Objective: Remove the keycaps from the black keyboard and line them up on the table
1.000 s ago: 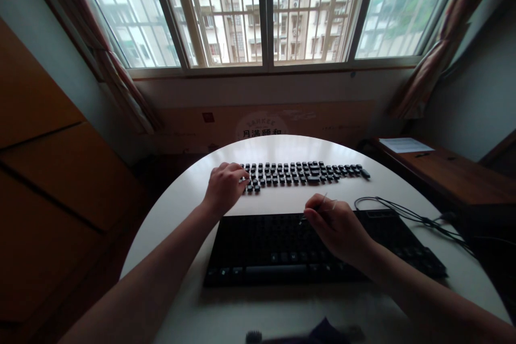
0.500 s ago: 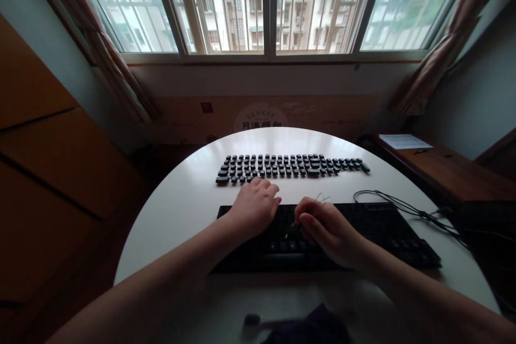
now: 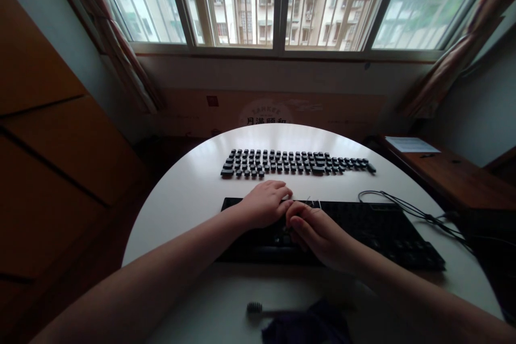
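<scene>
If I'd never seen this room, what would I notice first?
Probably the neat rows of black keycaps on the far part of the round white table. Next come the left hand and right hand, close together over the dark keyboard nearer the camera. The bright barred window stretches across the top.

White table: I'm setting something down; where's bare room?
Free: left of keycaps and keyboard, beyond the left forearm; a strip between them, broken by the left hand. Crowded: right side, with cable; near edge, with brush and cloth.
</scene>
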A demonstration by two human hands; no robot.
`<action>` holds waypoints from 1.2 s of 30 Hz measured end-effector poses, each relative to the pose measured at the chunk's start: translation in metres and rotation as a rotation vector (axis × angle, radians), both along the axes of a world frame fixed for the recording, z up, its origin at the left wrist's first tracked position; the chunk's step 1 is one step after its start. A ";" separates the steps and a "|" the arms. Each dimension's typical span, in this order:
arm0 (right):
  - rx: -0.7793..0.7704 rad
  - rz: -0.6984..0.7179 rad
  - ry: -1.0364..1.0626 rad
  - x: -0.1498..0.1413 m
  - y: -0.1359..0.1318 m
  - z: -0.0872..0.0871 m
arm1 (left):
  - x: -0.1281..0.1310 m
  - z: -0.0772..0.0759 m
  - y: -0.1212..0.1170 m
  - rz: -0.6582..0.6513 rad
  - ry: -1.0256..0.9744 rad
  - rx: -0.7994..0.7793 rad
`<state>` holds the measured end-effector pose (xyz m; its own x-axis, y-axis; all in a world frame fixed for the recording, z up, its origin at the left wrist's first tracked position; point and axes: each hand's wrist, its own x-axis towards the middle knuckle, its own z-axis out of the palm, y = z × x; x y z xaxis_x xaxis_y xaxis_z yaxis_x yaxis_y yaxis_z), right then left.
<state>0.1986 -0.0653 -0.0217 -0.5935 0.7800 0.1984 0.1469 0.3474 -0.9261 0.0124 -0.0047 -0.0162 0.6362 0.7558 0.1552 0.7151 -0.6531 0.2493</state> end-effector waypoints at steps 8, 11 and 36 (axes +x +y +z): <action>0.100 0.041 -0.130 -0.002 -0.002 0.008 | 0.000 0.000 0.001 0.000 0.003 0.008; 0.185 0.054 -0.206 -0.002 -0.005 0.014 | -0.001 -0.002 0.002 0.000 0.010 0.012; 0.259 0.024 -0.081 -0.001 -0.007 0.007 | 0.000 -0.001 0.000 0.027 -0.011 0.006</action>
<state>0.1972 -0.0723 -0.0147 -0.6332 0.6950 0.3406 0.2055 0.5753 -0.7917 0.0119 -0.0046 -0.0167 0.6136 0.7719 0.1664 0.7300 -0.6349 0.2532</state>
